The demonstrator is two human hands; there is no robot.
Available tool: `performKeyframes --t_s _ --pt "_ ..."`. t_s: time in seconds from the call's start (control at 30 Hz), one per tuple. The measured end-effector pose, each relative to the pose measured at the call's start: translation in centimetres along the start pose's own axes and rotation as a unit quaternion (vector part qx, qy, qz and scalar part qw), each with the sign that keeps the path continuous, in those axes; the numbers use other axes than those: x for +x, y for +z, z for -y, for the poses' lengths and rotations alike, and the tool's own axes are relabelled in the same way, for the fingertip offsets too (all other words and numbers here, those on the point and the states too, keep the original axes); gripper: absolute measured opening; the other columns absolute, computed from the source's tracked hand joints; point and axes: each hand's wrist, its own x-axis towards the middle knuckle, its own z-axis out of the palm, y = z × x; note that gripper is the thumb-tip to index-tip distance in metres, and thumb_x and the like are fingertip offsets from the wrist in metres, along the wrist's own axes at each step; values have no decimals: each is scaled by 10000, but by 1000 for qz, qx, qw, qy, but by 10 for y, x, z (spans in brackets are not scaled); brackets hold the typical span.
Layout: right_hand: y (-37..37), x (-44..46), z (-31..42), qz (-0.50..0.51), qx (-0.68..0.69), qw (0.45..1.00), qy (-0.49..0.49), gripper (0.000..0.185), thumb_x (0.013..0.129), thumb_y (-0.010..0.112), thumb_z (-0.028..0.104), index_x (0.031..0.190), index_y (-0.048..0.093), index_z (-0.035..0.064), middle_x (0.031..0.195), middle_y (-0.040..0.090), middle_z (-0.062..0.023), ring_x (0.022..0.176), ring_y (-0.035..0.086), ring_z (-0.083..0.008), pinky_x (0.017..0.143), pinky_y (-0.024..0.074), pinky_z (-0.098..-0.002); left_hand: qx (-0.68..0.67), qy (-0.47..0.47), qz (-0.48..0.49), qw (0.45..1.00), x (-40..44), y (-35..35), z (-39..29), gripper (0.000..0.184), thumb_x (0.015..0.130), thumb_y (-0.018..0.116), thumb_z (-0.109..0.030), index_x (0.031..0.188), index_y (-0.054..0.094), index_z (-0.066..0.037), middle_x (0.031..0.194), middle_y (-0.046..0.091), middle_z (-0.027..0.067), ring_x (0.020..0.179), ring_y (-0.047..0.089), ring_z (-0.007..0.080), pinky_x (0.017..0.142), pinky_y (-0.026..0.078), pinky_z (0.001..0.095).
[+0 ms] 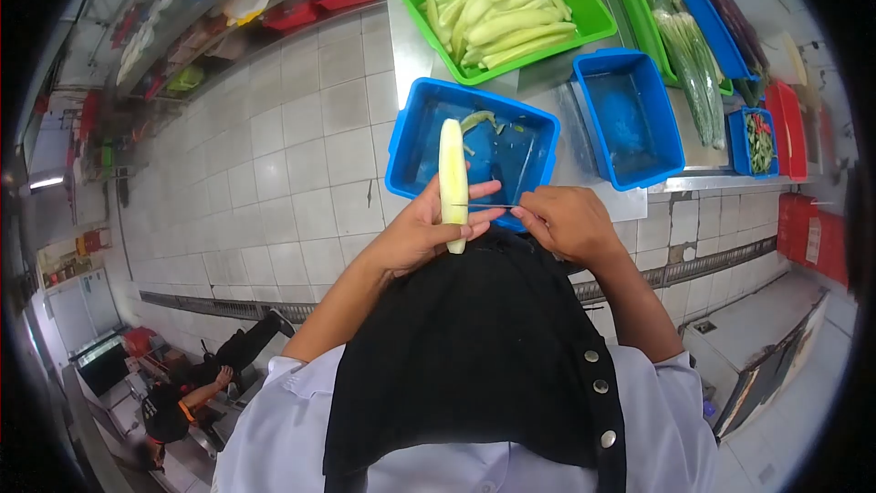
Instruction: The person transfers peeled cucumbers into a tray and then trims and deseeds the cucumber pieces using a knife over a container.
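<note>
My left hand [422, 230] is closed around the lower part of a pale, peeled cucumber [453, 169], thumb across it and other fingers behind, pointing right. The cucumber stands lengthwise above the near left part of a blue tub [399, 151]. In my right hand [570, 224] is a thin knife [488, 206], seen nearly edge-on. Its blade lies across the lower half of the cucumber, apparently touching it; the handle is hidden in my fist. Strips of green peel [478, 119] and small scraps lie inside the tub.
Behind the tub, a green tub [598, 23] holds many peeled cucumbers [502, 14]. To the right is another blue tub [675, 141]. Farther right are trays of spring onions [689, 46], eggplants [730, 18] and chillies [757, 132]. Another person [169, 411] is at lower left.
</note>
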Motion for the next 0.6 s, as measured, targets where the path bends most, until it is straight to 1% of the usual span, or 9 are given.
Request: performKeyframes --t_s 0.07,0.17,0.23,0.3,0.33,0.4,0.47,0.57,0.6 --pt "-1 0 -2 10 -16 1000 -6 269 1047 609 357 913 664 130 805 681 -112 786 689 -376 687 525 -523 -18 -10 -4 1000 -2 1 1 871 950 595 167 1663 208 -152 1669 375 233 1473 507 383 1146 515 393" --pt "-2 4 -7 -21 -36 999 -10 284 1036 621 364 890 664 123 798 683 -104 764 692 -371 666 526 -511 -38 -19 -6 999 -2 -1 6 870 929 620 164 1656 247 -133 1678 360 241 1482 493 391 1155 508 399" --pt "-4 7 -11 -73 -73 995 8 269 1023 649 310 852 654 103 778 651 -109 725 664 -368 617 497 -478 -40 -18 -5 999 -3 -3 8 863 931 621 160 1654 250 -129 1679 357 241 1479 497 392 1158 506 397" --pt "-11 5 -14 -67 -85 994 -3 265 1022 649 309 853 656 106 778 654 -107 719 667 -366 613 500 -477 -53 -30 9 998 -4 -3 6 874 986 556 156 1694 134 -135 1694 336 220 1483 497 376 1167 501 380" --pt "-15 6 -14 -63 -97 993 -15 261 1022 650 308 854 659 109 778 657 -106 713 669 -365 608 504 -476 -54 -27 8 998 -4 -2 6 874 986 556 156 1694 134 -135 1694 336 220 1483 497 376 1167 501 380" --pt "-18 6 -10 -45 -100 994 -29 259 1020 652 309 855 659 109 775 658 -104 713 671 -363 609 507 -477 -27 -40 -25 999 -5 3 5 762 1014 560 76 1669 225 -120 1680 372 220 1456 527 383 1130 532 406" --pt "-16 6 -10 -29 -102 994 -37 258 1018 653 310 855 660 110 773 659 -102 712 673 -361 610 510 -478 -14 -55 -34 998 -7 8 -1 724 1043 528 34 1676 213 -121 1668 399 210 1435 551 379 1100 552 401" --pt "-15 8 -17 -67 -119 991 -9 253 1008 663 316 856 665 114 762 660 -97 711 676 -355 609 511 -475 16 -74 -46 996 -7 12 -3 670 1087 476 -34 1688 194 -123 1644 450 194 1393 596 371 1051 582 387" --pt "-16 7 -16 -55 -112 991 -38 250 1005 668 317 858 668 115 763 663 -94 711 678 -353 608 512 -474 33 -77 -51 995 -8 12 -3 652 1102 455 -60 1692 187 -124 1631 473 187 1372 616 366 1031 593 379"
